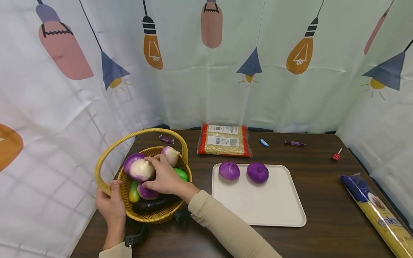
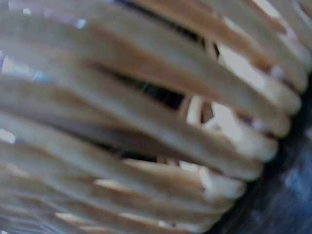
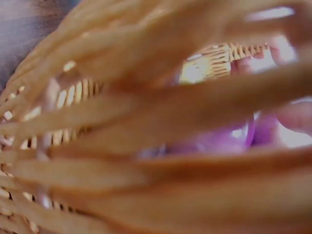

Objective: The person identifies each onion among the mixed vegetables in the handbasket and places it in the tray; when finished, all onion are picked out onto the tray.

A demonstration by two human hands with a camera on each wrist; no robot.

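White-and-purple turnip pinched inside a wicker basket

Glossy and bulb-shaped, the white-and-purple turnip [image 1: 142, 169] sits in the left-far part of the basket [image 1: 157, 216], on top of the other produce. The right hand [image 1: 166, 175], reaching in from the right, has thumb and fingers clamped around it. At the left rim, the left hand [image 1: 111, 206] grips the foot of the arched, tightly wound handle [image 1: 109, 148].

Yellow woven strands form the round basket (both wrist views are largely filled with them, blurred). Within it, a purple turnip [image 1: 133, 160] lies just beyond the pinched one, a pale turnip [image 1: 171, 156] with a purple flush rests at the far right, and a smooth green vegetable [image 1: 181, 174] shows beside the right wrist. Nearer are a rounded purple vegetable [image 1: 147, 192], a yellow-green one [image 1: 133, 192] at the left and a long, shiny, dark eggplant [image 1: 156, 205].

Right of the basket, a flat white tray [image 1: 258, 204] with rounded corners carries two purple bulbs [image 1: 229, 171] side by side along its far edge. Farther off lies a clear-and-red plastic bag of grain [image 1: 223, 140]; on the right, a long blue-and-yellow packet [image 1: 377, 211] slants across the dark wood-grain table [image 1: 322, 200].
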